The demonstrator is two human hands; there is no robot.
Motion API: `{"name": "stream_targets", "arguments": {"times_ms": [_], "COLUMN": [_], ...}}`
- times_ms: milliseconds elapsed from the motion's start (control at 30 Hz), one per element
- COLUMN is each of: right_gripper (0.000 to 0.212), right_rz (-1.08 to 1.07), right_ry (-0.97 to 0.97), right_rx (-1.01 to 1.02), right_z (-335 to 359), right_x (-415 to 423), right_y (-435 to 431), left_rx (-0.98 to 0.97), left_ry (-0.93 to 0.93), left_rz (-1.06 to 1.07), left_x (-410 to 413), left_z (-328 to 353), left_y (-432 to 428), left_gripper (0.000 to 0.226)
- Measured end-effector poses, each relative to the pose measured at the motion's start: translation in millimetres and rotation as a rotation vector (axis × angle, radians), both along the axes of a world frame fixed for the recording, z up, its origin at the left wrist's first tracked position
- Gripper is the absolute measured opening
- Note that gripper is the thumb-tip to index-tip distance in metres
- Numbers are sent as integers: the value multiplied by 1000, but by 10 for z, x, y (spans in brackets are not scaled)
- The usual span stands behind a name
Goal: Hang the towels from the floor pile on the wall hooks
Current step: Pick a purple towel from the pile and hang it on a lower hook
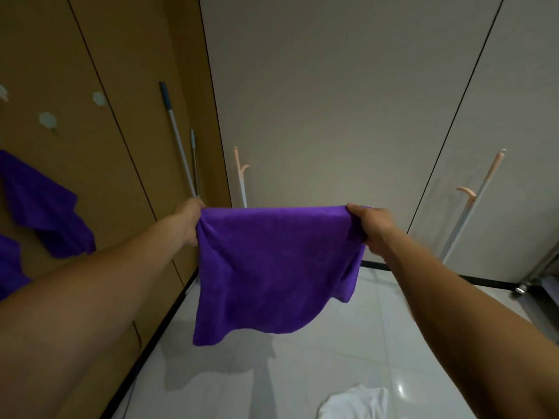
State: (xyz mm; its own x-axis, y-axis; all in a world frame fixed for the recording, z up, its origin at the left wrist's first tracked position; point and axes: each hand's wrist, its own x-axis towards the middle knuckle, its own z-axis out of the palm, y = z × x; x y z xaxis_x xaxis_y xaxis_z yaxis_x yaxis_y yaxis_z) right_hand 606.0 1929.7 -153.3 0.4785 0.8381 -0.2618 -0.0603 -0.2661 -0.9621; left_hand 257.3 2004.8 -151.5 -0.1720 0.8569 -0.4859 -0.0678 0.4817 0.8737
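A purple towel hangs spread out in front of me, held up by its top edge. My left hand grips its left corner and my right hand grips its right corner. On the brown wall at the left, round white hooks sit bare. Another purple towel hangs on that wall below them, and a second purple towel shows at the left edge. A white towel lies crumpled on the tiled floor near the bottom.
Two mop handles lean in the corner between the brown and grey walls. Two white poles with peach hooks stand against the grey wall. A wheeled metal frame is at the right edge.
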Motion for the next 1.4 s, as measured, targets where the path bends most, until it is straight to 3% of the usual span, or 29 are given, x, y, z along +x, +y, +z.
{"name": "stream_targets", "arguments": {"times_ms": [133, 233, 300, 467, 600, 800, 967, 1067, 1200, 1400], "right_gripper": [19, 16, 19, 7, 11, 23, 22, 12, 32, 3], "right_rz": [198, 447, 525, 299, 327, 134, 257, 364, 395, 442], "right_ry": [-71, -113, -118, 219, -84, -133, -256, -206, -240, -372], "right_rx": [-136, -240, -221, 123, -36, 14, -49, -1, 95, 182], "right_z": [56, 108, 143, 199, 41, 218, 286, 353, 400, 435], "right_x": [-18, -106, -157, -289, -567, -933, -1404, -1687, -2022, -2394], "right_y": [-15, -4, 46, 330, 500, 986, 1355, 1514, 1736, 2014], "left_rx": [144, 180, 194, 225, 222, 270, 363, 385, 396, 354], "left_ry": [-155, -220, -227, -310, -346, -215, -93, -22, 16, -6], "left_rz": [81, 69, 72, 89, 59, 198, 332, 317, 365, 439], "left_x": [-26, -95, -165, -477, -648, -1022, -1420, -1703, -2109, -2389], "left_z": [40, 8, -19, -20, 2, -63, -93, -56, -22, 16], "left_y": [-12, -38, -43, 115, 387, 758, 930, 958, 1017, 1048], "left_gripper": [8, 30, 33, 26, 13, 14, 15, 12, 17, 21]}}
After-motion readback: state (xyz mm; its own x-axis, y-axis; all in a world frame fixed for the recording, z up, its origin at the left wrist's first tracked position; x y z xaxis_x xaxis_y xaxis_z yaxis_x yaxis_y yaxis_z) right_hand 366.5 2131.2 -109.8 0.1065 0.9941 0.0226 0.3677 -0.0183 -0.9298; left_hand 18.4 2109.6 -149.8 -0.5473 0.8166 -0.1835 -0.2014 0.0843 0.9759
